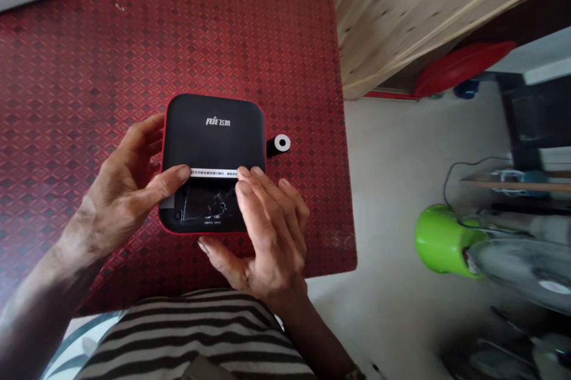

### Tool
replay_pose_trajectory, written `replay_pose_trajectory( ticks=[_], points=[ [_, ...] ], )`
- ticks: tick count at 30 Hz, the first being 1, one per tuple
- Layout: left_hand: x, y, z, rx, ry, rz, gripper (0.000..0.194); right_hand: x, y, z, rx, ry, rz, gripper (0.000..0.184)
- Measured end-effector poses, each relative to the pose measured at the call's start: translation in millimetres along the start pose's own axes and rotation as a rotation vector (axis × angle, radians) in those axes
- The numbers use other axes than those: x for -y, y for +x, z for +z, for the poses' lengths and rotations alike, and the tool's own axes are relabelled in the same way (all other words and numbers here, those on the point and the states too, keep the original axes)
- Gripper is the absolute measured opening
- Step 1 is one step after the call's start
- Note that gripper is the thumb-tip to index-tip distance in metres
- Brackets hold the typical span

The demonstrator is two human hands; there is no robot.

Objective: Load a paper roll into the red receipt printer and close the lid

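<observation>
A: Where is the black device?

B: Over the near part of the table, its lettering turned to read upright for the person. Whether it rests flat or is raised slightly cannot be told.

A: Why does the left hand sit that way?

B: It grasps the device's left side, fingers round the edge and thumb on top by the left end of the white strip. That probably steadies the device while leaving most of its face uncovered.

A: And the right hand?

B: It is not gripping. Its fingers lie loosely bent over the strip's right end, the thumb apart, just off the near edge, likely so the fingertips alone bear there.

A: And the small roll?

B: Just beyond the device's right side, perhaps placed for easy reach.
</observation>
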State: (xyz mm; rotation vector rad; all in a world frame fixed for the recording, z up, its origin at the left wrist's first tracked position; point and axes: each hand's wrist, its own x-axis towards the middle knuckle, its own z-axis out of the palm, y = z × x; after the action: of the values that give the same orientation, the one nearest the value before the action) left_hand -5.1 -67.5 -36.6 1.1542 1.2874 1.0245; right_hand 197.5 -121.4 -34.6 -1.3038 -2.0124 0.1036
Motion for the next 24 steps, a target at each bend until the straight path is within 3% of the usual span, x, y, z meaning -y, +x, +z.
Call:
replay_pose_trajectory(
  ticks=[5,10,14,17,20,24],
  points=[
    [-1,-1,0.0,0.010,0.050,0.000,0.067,-2,4,5,-0.056,-0.023,-0.001,0.064],
    [-1,-2,4.5,0.005,0.059,0.024,0.065,-3,4,5,-0.030,-0.065,-0.021,0.059],
    [-1,-6,2.9,-0.027,-0.016,-0.045,0.064,-5,-3,3,-0.015,-0.012,-0.042,0.053],
    [2,-13,-8.8,-0.046,-0.126,-0.085,0.058,-10,-9,0,-0.120,0.023,-0.036,0.056],
    [7,-22,-21.3,-0.029,-0.060,-0.072,0.064,-17,-15,-1,-0.236,0.023,-0.018,0.054],
    [6,-27,-21.1,0.025,-0.009,-0.065,0.066,-22,-17,-1,-0.221,0.018,0.015,0.050]
  ],
)
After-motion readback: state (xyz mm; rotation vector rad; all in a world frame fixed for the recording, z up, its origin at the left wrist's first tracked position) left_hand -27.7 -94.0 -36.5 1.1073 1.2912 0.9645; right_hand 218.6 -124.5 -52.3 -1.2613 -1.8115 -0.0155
